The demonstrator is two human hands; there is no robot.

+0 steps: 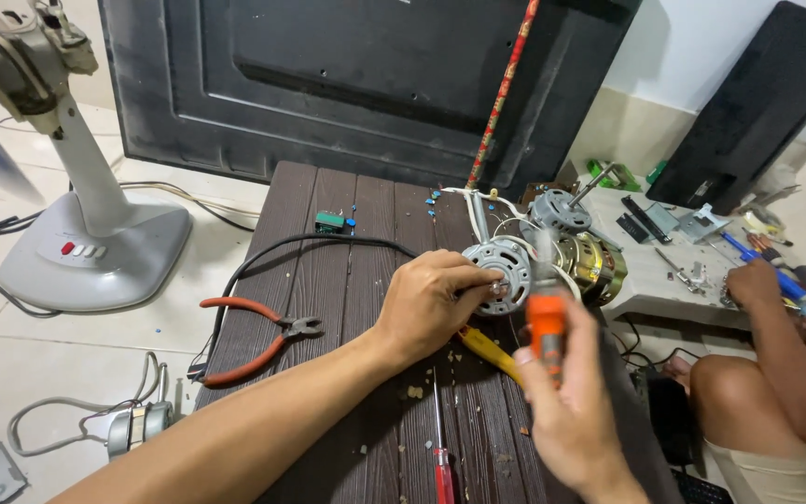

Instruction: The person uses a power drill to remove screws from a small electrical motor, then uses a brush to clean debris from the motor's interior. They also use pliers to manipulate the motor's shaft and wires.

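Dark panel (366,84): large black back cover standing upright beyond the far edge of the bench; a red patterned rod (501,93) leans across its face.
Bench (328,280): dark brown slatted top; bears the work and loose tools.
Pedestal fan base (95,252): grey-white, on the tiled floor off the bench's left edge; stem rising to the upper left.
Side table (646,289): pale, low, off the bench's right edge; carries small tools and metal parts; another person's hand (753,280) rests on it, knee below.
Left hand (431,303): over the middle of the bench; fingers curled, tips pressed against the front face of the fan motor, thumb on its near rim.
Right hand (571,411): near the bench's right edge; fingers closed round the orange screwdriver handle; blurred, so finer grip cannot be told.
Fan motor (538,266): silver end cap with copper windings behind; toward the far right of the bench, lying on its side; touching the left fingertips, directly beyond the right hand.
Orange screwdriver (546,317): upright in the right hand; shaft pointing up at the motor cap.
Pliers (258,336): red handles, near the left edge, well apart from both hands.
Yellow tool (489,353): flat on the bench between the hands.
Red screwdriver (441,457): at the near edge.
Green component (330,222): small, toward the far edge.
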